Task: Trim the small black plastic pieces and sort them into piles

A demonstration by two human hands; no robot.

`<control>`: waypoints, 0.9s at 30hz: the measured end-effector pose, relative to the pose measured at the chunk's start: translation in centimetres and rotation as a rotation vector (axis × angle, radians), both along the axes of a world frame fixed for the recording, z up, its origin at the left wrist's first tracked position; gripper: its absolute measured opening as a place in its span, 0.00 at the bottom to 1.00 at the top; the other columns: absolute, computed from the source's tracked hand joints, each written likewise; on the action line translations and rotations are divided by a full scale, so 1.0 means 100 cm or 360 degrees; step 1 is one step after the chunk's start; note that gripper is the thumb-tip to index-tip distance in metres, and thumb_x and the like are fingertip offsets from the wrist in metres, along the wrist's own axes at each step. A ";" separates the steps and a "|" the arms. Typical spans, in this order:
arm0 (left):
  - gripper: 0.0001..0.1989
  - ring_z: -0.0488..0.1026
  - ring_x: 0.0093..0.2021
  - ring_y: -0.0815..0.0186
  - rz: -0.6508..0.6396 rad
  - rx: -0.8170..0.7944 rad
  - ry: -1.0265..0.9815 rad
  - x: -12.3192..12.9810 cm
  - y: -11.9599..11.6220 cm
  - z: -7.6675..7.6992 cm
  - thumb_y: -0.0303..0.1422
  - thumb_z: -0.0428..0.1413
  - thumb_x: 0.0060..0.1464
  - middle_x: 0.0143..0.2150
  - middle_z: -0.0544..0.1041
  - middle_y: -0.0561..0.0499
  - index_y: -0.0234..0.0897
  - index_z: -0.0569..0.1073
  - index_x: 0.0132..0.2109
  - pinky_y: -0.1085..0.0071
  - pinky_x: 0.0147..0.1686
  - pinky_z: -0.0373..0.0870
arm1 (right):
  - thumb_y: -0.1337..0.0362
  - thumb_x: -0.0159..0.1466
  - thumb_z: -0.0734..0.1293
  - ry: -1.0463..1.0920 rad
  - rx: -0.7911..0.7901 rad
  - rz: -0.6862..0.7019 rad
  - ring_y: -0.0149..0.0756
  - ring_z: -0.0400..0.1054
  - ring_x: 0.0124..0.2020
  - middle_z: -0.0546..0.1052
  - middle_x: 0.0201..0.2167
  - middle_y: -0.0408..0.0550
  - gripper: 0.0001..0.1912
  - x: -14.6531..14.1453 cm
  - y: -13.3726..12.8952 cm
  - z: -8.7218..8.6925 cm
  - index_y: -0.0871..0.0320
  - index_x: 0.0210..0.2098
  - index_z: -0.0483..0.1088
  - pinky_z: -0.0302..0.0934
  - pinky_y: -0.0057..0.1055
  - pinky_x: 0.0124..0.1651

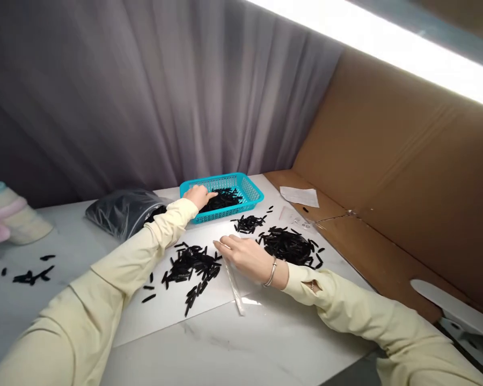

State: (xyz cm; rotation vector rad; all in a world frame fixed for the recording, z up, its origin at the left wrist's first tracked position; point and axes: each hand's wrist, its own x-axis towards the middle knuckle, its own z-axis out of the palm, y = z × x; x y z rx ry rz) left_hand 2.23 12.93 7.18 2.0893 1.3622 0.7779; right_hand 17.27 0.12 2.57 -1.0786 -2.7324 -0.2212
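My left hand (pixel 198 197) reaches over the near left part of a turquoise plastic basket (pixel 253 205), its index finger stretched out towards small black rod-shaped pieces (pixel 227 199) inside. I see nothing held in it. My right hand (pixel 243 254), wearing a silver bracelet, is low over the white sheet with its fingers pressed together. Whatever is between those fingertips cannot be made out. A thin pale strip (pixel 235 292) runs out from beneath it towards me. Piles of black pieces lie on either side: one pile (pixel 193 264) to the left, another pile (pixel 287 245) to the right.
An open plastic bag (pixel 123 212) of dark pieces lies left of the basket. Loose black pieces (pixel 32 277) and a cream cup (pixel 18 214) with a pink handle are far left. White paper (pixel 299 196) lies by the cardboard wall (pixel 394 161). A bright lamp (pixel 370 32) hangs overhead.
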 end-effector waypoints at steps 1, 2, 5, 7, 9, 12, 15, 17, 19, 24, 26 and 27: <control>0.16 0.69 0.45 0.62 0.0009 -0.0002 0.0017 0.002 0.002 -0.002 0.35 0.51 0.57 0.49 0.69 0.45 0.34 0.66 0.51 0.60 0.42 0.69 | 0.77 0.62 0.56 0.0035 0.0018 -0.0015 0.37 0.64 0.36 0.71 0.38 0.52 0.15 0.000 0.000 0.003 0.63 0.46 0.64 0.51 0.30 0.26; 0.16 0.69 0.45 0.61 0.0014 0.0001 0.0022 0.003 0.003 -0.003 0.35 0.51 0.57 0.50 0.68 0.45 0.33 0.66 0.51 0.59 0.42 0.69 | 0.78 0.60 0.55 0.0069 0.0025 -0.0022 0.36 0.64 0.35 0.71 0.37 0.51 0.15 0.000 -0.001 0.005 0.62 0.44 0.65 0.50 0.30 0.26; 0.17 0.69 0.45 0.61 0.0042 -0.0052 0.0006 -0.001 0.002 -0.003 0.35 0.51 0.57 0.49 0.69 0.45 0.33 0.66 0.51 0.59 0.42 0.69 | 0.81 0.56 0.56 0.0167 -0.0003 -0.0019 0.34 0.64 0.31 0.72 0.31 0.48 0.14 0.003 -0.004 0.010 0.60 0.34 0.67 0.49 0.29 0.25; 0.17 0.69 0.46 0.61 0.0041 -0.0125 -0.0036 -0.004 -0.002 -0.002 0.35 0.51 0.57 0.50 0.68 0.45 0.34 0.65 0.52 0.58 0.42 0.69 | 0.81 0.55 0.57 0.0259 -0.0054 -0.0021 0.32 0.64 0.28 0.72 0.28 0.46 0.13 0.004 -0.005 0.011 0.60 0.30 0.67 0.48 0.27 0.24; 0.15 0.70 0.43 0.62 0.0019 -0.0217 -0.0103 -0.005 -0.013 -0.001 0.36 0.50 0.57 0.47 0.70 0.46 0.32 0.68 0.49 0.61 0.41 0.70 | 0.78 0.58 0.59 0.0388 -0.0120 -0.0026 0.29 0.66 0.27 0.74 0.29 0.45 0.10 0.004 -0.006 0.013 0.60 0.31 0.67 0.52 0.25 0.25; 0.28 0.66 0.22 0.72 -0.0025 -0.0393 -0.0241 -0.005 -0.042 -0.008 0.48 0.43 0.56 0.18 0.65 0.53 0.30 0.67 0.20 0.75 0.25 0.65 | 0.68 0.64 0.59 0.0587 -0.0218 -0.0041 0.25 0.68 0.26 0.75 0.29 0.43 0.03 0.002 -0.006 0.014 0.59 0.36 0.65 0.56 0.22 0.29; 0.31 0.51 0.11 0.77 -0.0129 -0.0674 -0.0391 -0.007 -0.078 -0.020 0.54 0.37 0.54 0.10 0.53 0.58 0.35 0.60 0.16 0.77 0.14 0.51 | 0.57 0.63 0.62 0.0705 -0.0387 -0.0105 0.26 0.66 0.21 0.75 0.25 0.41 0.10 -0.003 -0.008 0.014 0.59 0.35 0.63 0.55 0.22 0.25; 0.30 0.47 0.10 0.76 -0.0155 -0.0834 -0.0468 -0.009 -0.097 -0.028 0.57 0.35 0.52 0.10 0.53 0.60 0.37 0.60 0.19 0.77 0.12 0.45 | 0.52 0.59 0.64 0.0673 -0.0464 -0.0144 0.29 0.67 0.21 0.74 0.23 0.41 0.16 -0.009 -0.011 0.013 0.59 0.36 0.63 0.53 0.24 0.22; 0.30 0.48 0.10 0.76 -0.0139 -0.0944 -0.0511 -0.011 -0.108 -0.035 0.57 0.35 0.51 0.10 0.54 0.59 0.37 0.59 0.20 0.76 0.11 0.43 | 0.49 0.58 0.64 0.0548 -0.0424 -0.0138 0.34 0.69 0.22 0.75 0.25 0.44 0.21 -0.017 -0.013 0.010 0.61 0.40 0.62 0.51 0.26 0.22; 0.27 0.57 0.16 0.73 -0.0106 -0.0978 -0.0598 -0.015 -0.109 -0.049 0.53 0.41 0.52 0.15 0.62 0.56 0.35 0.61 0.20 0.75 0.15 0.51 | 0.46 0.63 0.54 0.0190 -0.0154 -0.0136 0.43 0.71 0.22 0.75 0.27 0.55 0.28 -0.035 -0.013 -0.005 0.68 0.46 0.59 0.45 0.30 0.19; 0.25 0.57 0.16 0.73 -0.0136 -0.0985 -0.0628 -0.016 -0.106 -0.054 0.51 0.44 0.52 0.14 0.61 0.57 0.35 0.61 0.19 0.75 0.16 0.52 | 0.48 0.65 0.50 0.0178 -0.0136 -0.0117 0.43 0.71 0.21 0.74 0.24 0.55 0.26 -0.037 -0.010 -0.013 0.66 0.42 0.61 0.44 0.29 0.19; 0.24 0.55 0.15 0.74 -0.0159 -0.1016 -0.0630 -0.016 -0.104 -0.057 0.50 0.45 0.52 0.12 0.59 0.58 0.36 0.61 0.19 0.75 0.15 0.50 | 0.49 0.66 0.49 0.0197 -0.0155 -0.0096 0.42 0.70 0.21 0.74 0.24 0.55 0.24 -0.036 -0.009 -0.017 0.65 0.40 0.61 0.44 0.29 0.19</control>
